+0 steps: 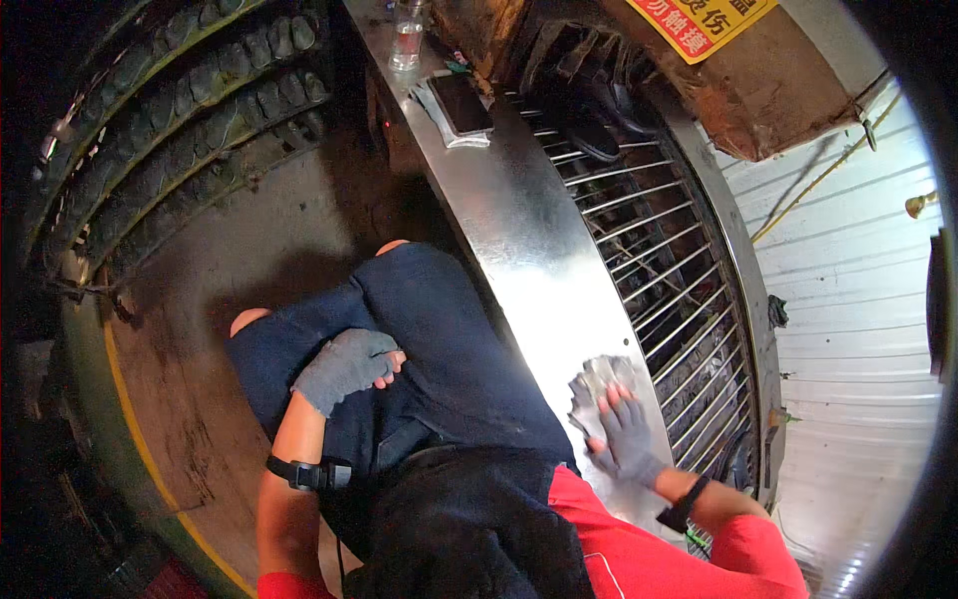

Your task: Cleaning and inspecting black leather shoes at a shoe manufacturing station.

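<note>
My left hand (349, 370), in a grey fingerless glove, rests over my left thigh on dark blue cloth (419, 309). Its fingers are curled in, and the palm is hidden, so what they hold, if anything, cannot be seen. On the shiny metal counter (544, 260) to my right lies a silvery-grey, ruffled-edged piece (596, 379) whose kind I cannot make out. My right hand (627, 444), gloved the same way, lies over its near part with the fingers stretched out. Both wrists carry black bands.
Beside the counter runs a curved track of metal bars (664, 260), with black boots (589, 115) at its far end. A dark phone (462, 104) on folded cloth and a clear bottle (406, 38) stand far along the counter. Shoe racks (190, 100) fill the upper left.
</note>
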Action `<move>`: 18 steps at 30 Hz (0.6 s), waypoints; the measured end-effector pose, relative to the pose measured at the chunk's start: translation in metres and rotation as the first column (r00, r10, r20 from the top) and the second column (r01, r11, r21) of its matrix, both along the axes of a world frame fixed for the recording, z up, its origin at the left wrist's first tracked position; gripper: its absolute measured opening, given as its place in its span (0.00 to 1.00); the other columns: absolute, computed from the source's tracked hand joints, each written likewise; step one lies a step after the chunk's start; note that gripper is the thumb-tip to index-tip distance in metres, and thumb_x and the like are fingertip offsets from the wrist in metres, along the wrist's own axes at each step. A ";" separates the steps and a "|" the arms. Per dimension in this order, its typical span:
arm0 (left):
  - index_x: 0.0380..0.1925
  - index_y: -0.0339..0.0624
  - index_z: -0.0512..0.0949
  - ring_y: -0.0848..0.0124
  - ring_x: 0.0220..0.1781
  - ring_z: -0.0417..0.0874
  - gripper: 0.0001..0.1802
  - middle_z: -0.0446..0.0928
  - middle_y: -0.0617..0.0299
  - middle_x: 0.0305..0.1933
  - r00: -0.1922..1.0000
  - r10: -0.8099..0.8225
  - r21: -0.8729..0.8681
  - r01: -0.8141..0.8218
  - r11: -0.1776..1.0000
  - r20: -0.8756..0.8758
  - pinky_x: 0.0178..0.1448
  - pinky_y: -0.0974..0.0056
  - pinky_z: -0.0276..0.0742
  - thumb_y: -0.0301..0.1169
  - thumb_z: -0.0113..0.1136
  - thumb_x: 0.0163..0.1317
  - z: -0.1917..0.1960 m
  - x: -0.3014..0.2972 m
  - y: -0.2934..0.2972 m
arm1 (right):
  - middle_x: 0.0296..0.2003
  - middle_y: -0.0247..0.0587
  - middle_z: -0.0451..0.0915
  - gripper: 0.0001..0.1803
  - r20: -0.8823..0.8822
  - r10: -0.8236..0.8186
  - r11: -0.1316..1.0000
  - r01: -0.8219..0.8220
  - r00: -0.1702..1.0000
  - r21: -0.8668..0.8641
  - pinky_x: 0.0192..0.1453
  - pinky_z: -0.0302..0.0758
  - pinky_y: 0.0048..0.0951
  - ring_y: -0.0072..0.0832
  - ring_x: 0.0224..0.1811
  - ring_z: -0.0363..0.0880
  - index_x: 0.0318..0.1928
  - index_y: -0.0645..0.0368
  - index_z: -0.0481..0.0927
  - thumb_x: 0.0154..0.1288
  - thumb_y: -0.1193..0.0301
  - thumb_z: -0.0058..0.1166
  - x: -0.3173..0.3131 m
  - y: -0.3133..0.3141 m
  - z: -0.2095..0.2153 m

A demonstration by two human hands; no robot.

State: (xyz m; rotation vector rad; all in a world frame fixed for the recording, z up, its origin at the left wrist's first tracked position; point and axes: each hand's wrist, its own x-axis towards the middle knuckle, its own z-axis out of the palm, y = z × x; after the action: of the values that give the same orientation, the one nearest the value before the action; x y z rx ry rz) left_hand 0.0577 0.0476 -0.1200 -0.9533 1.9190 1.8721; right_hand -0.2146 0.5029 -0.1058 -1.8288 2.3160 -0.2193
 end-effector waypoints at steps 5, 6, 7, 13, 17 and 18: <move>0.39 0.40 0.86 0.76 0.32 0.87 0.11 0.87 0.62 0.33 1.000 -0.009 -0.012 0.008 1.000 -0.025 0.35 0.69 0.81 0.35 0.61 0.74 -0.009 0.004 0.001 | 0.77 0.58 0.66 0.42 -0.089 0.128 0.971 -0.143 0.988 -0.194 0.83 0.58 0.55 0.53 0.80 0.62 0.77 0.63 0.66 0.69 0.53 0.59 -0.059 -0.193 -0.017; 0.39 0.40 0.86 0.76 0.32 0.87 0.11 0.87 0.62 0.33 1.000 -0.002 -0.020 0.001 1.000 -0.017 0.35 0.69 0.81 0.35 0.61 0.74 -0.006 0.004 0.000 | 0.77 0.56 0.66 0.42 -0.082 0.121 0.967 -0.136 0.989 -0.213 0.84 0.58 0.55 0.52 0.80 0.63 0.77 0.62 0.67 0.70 0.52 0.58 -0.071 -0.232 -0.012; 0.39 0.40 0.86 0.76 0.32 0.87 0.11 0.87 0.62 0.33 1.000 -0.006 -0.013 0.006 1.000 -0.008 0.35 0.69 0.81 0.35 0.61 0.74 -0.004 -0.001 0.000 | 0.76 0.59 0.67 0.40 -0.169 0.093 0.961 -0.133 0.981 -0.242 0.84 0.57 0.55 0.55 0.80 0.63 0.77 0.63 0.67 0.73 0.52 0.56 -0.087 -0.264 -0.015; 0.39 0.39 0.86 0.76 0.32 0.87 0.12 0.87 0.63 0.33 0.999 -0.039 -0.017 0.039 0.999 -0.022 0.35 0.69 0.81 0.36 0.61 0.76 -0.005 -0.018 -0.005 | 0.73 0.64 0.69 0.40 -0.250 -0.081 0.961 0.009 0.965 -0.278 0.82 0.58 0.54 0.59 0.78 0.62 0.76 0.66 0.67 0.80 0.45 0.44 -0.185 -0.389 -0.040; 0.39 0.40 0.86 0.75 0.32 0.87 0.12 0.87 0.63 0.33 0.999 -0.011 0.008 0.011 1.000 -0.050 0.35 0.68 0.81 0.36 0.62 0.75 -0.010 -0.014 -0.007 | 0.76 0.64 0.65 0.41 -0.238 0.016 0.972 -0.071 0.971 -0.225 0.83 0.57 0.52 0.59 0.79 0.61 0.79 0.65 0.63 0.79 0.47 0.47 -0.175 -0.372 -0.035; 0.39 0.40 0.86 0.75 0.32 0.87 0.12 0.87 0.63 0.33 0.999 -0.001 0.018 0.002 1.000 -0.047 0.35 0.68 0.81 0.36 0.62 0.75 -0.008 -0.011 -0.006 | 0.77 0.64 0.64 0.42 -0.252 0.059 0.967 -0.118 0.966 -0.225 0.84 0.56 0.52 0.58 0.80 0.59 0.79 0.66 0.62 0.79 0.47 0.47 -0.165 -0.351 -0.037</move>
State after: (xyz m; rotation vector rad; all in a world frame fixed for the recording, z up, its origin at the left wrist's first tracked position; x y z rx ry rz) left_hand 0.0465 0.0418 -0.1283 -0.9101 1.9251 1.9237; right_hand -0.3800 0.1516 -0.1425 -2.1832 2.4506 -0.2858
